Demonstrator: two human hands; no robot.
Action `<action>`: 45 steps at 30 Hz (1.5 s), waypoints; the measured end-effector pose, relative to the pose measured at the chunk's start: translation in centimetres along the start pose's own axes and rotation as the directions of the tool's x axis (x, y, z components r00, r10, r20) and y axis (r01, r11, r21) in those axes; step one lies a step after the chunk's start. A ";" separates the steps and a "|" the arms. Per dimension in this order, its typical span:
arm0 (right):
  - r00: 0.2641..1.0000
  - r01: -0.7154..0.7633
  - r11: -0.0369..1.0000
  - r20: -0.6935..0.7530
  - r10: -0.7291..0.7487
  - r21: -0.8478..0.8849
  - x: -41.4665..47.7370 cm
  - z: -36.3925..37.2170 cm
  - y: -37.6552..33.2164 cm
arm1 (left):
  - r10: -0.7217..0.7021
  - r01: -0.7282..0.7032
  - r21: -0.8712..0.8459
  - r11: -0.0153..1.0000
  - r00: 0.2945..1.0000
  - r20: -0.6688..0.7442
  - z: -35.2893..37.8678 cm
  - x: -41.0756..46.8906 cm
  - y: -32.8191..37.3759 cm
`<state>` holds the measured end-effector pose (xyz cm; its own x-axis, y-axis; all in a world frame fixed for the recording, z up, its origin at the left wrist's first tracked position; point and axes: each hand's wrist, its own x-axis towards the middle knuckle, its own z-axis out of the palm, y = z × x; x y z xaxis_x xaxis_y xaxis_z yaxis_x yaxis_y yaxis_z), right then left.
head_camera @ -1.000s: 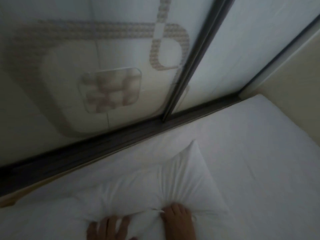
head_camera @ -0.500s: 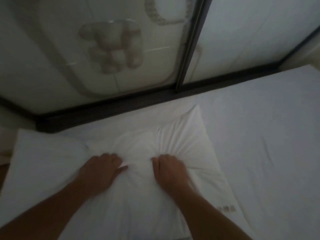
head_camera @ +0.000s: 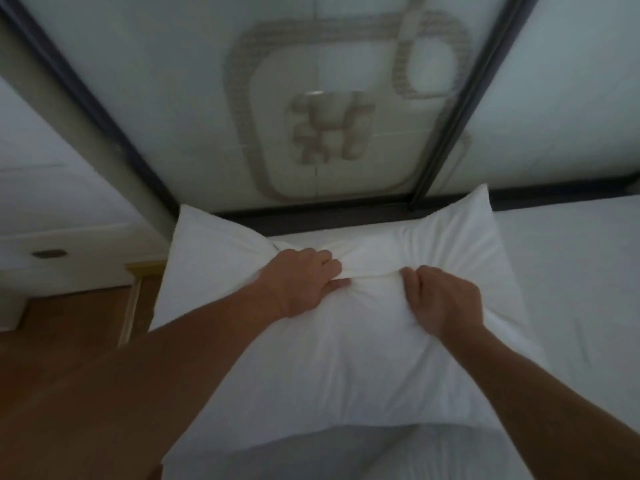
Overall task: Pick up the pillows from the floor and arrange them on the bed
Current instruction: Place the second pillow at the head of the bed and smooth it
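A white pillow (head_camera: 349,368) lies flat on the white bed (head_camera: 571,271), its far edge close to the dark headboard rail. My left hand (head_camera: 301,282) grips a bunch of its cover near the far edge. My right hand (head_camera: 443,299) pinches the cover a little to the right of it. The fabric is creased between the two hands. Both forearms reach in from below. No other pillow is in view.
A dark rail (head_camera: 346,216) runs along the head of the bed under a pale patterned wall panel (head_camera: 329,98). Wooden floor (head_camera: 76,341) lies left of the bed. A second white sheet or cover (head_camera: 346,455) shows at the near edge.
The view has swung back and left, showing more of my arms and the floor. The pillow sits closer to the headboard rail, and both hands have closed tighter on its cover.
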<state>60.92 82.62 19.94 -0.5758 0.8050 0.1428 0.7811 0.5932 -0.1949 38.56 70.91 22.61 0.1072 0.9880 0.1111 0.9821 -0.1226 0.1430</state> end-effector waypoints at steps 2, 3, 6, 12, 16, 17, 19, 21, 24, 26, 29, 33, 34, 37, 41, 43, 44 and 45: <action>0.999 0.016 1.000 -0.044 -0.016 -0.008 1.5 -3.1 3.0 | 0.041 -0.043 -0.033 0.999 0.996 -0.075 -1.6 3.2 2.2; 0.998 0.020 1.000 -0.060 -0.021 -0.018 2.3 -4.5 4.9 | 0.050 -0.055 -0.040 0.998 0.993 -0.105 -2.2 5.2 3.5; 0.995 0.013 0.996 -0.095 -0.021 -0.086 4.5 -8.0 11.7 | 0.037 -0.045 -0.060 0.997 0.990 -0.136 -2.5 11.6 8.0; 0.998 -0.019 0.970 -0.055 0.006 -0.244 7.2 -12.6 28.7 | 0.002 -0.040 -0.174 0.984 0.977 -0.211 1.9 24.5 19.7; 0.998 -0.069 0.948 -0.024 0.064 -0.311 6.9 -12.5 38.9 | 0.011 -0.050 -0.169 0.984 0.975 -0.221 7.7 31.0 26.4; 0.997 -0.079 0.942 -0.006 0.081 -0.326 6.7 -11.6 40.8 | 0.011 -0.041 -0.150 0.988 0.981 -0.193 9.3 32.0 27.6; 0.987 -0.101 0.934 0.085 0.138 -0.342 5.6 -8.6 43.9 | -0.007 0.003 -0.096 0.995 0.999 -0.042 13.3 32.7 29.3; 0.961 -0.129 0.925 0.186 0.206 -0.357 3.8 -4.5 46.1 | -0.052 0.067 -0.067 0.995 0.977 0.205 17.7 32.0 30.4; 0.924 -0.201 0.904 0.234 0.303 -0.377 1.3 0.7 47.6 | -0.108 0.171 -0.140 0.975 0.923 0.370 23.1 30.7 31.0; 0.922 -0.227 0.911 0.226 0.315 -0.344 1.4 2.4 48.0 | -0.131 0.211 -0.169 0.963 0.912 0.388 25.3 31.1 30.8; 0.924 -0.248 0.915 0.206 0.322 -0.318 2.6 3.4 48.2 | -0.126 0.212 -0.176 0.961 0.907 0.402 27.0 32.6 30.1; 0.912 -0.293 0.899 0.186 0.365 -0.325 2.8 4.7 48.0 | -0.125 0.202 -0.186 0.962 0.926 0.356 28.5 33.0 29.6; 0.911 -0.295 0.894 0.183 0.370 -0.338 2.7 4.9 47.9 | -0.124 0.198 -0.193 0.961 0.932 0.340 28.7 33.0 29.6; 0.921 -0.255 0.890 0.184 0.342 -0.378 2.8 5.8 47.5 | -0.102 0.177 -0.218 0.960 0.943 0.316 29.1 32.8 29.2; 0.909 -0.295 0.868 0.164 0.384 -0.398 2.5 5.7 47.0 | -0.076 0.145 -0.211 0.967 0.948 0.308 29.8 33.1 29.3; 0.923 -0.297 0.884 0.129 0.363 -0.362 1.6 5.4 46.9 | -0.068 0.139 -0.207 0.968 0.946 0.318 30.4 33.2 29.7; 0.912 -0.332 0.878 0.120 0.392 -0.344 1.6 5.2 46.8 | -0.070 0.140 -0.202 0.969 0.945 0.319 30.5 33.5 29.6; 0.901 -0.364 0.870 0.110 0.419 -0.334 1.6 5.0 46.8 | -0.070 0.140 -0.196 0.971 0.943 0.325 30.6 33.7 29.6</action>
<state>95.33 111.71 6.19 -0.2179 0.9741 -0.0601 0.9694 0.2231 0.1025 75.94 103.48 0.50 0.0822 0.9710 -0.2246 0.9379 0.0008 0.3468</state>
